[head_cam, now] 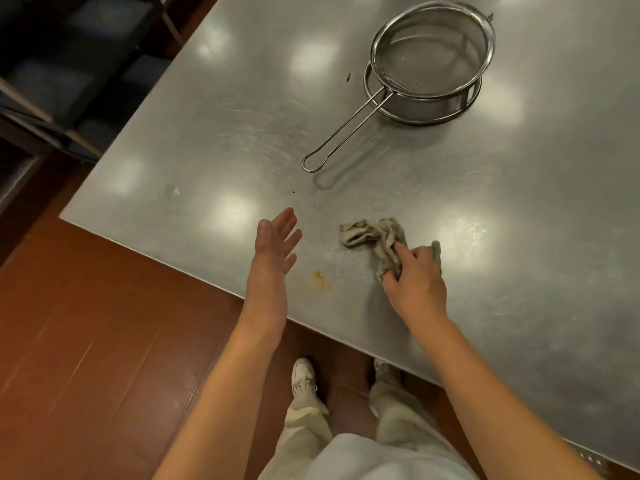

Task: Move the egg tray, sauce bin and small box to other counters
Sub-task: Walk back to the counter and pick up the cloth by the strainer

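Note:
No egg tray, sauce bin or small box shows in the head view. My right hand (414, 278) is closed on a crumpled grey cloth (372, 235) that lies on the steel counter (214, 140) near its front edge. My left hand (275, 242) hovers over the counter to the left of the cloth, fingers spread, palm turned inward, holding nothing. An orange stain (318, 275) marks the counter between my two hands.
A metal mesh strainer (429, 57) with a long wire handle (341, 135) rests on a steel ring at the back of the counter. Small green crumbs dot the surface. Dark shelving (65, 71) stands beyond the counter's left edge. Brown floor lies below.

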`<state>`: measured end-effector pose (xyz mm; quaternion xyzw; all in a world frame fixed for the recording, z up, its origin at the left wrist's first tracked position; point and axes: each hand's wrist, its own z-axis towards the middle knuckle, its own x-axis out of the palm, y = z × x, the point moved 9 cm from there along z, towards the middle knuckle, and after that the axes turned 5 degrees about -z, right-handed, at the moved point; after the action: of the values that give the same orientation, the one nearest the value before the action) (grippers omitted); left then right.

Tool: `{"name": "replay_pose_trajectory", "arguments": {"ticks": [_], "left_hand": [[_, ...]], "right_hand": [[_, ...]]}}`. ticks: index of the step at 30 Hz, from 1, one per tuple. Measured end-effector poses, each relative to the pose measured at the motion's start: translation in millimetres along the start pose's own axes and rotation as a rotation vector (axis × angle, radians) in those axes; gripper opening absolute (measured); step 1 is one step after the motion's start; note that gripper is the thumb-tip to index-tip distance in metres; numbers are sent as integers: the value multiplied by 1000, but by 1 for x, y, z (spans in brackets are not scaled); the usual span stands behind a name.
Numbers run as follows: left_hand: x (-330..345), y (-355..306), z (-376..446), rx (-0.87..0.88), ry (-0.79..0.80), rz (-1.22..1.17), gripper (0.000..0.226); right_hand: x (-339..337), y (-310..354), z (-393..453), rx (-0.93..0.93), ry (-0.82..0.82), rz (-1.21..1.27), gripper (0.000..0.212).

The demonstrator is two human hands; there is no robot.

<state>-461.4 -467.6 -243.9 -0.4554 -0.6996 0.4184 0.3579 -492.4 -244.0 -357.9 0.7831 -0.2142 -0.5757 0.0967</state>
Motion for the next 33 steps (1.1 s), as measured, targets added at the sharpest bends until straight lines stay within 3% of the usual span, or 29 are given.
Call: {"name": "replay_pose_trajectory", "arguments": {"ticks": [6,14,24,31,33], "left_hand": [[-40,3,0,-26,100,41,76],[-76,-4,-3,-25,176,33,72],[-84,0,-4,-20,204,49,76],[-76,0,-2,-18,205,48,66],[-71,-2,-2,-8,216,62,68]], "right_hand": [[28,43,-13,-25,-68,-29,49],[74,118,-28,-178,-9,23,46],[57,97,-19,-45,-117,36,44],[107,154,-90,-320,5,44,38],[99,142,-82,-289,-4,63,39]]}}
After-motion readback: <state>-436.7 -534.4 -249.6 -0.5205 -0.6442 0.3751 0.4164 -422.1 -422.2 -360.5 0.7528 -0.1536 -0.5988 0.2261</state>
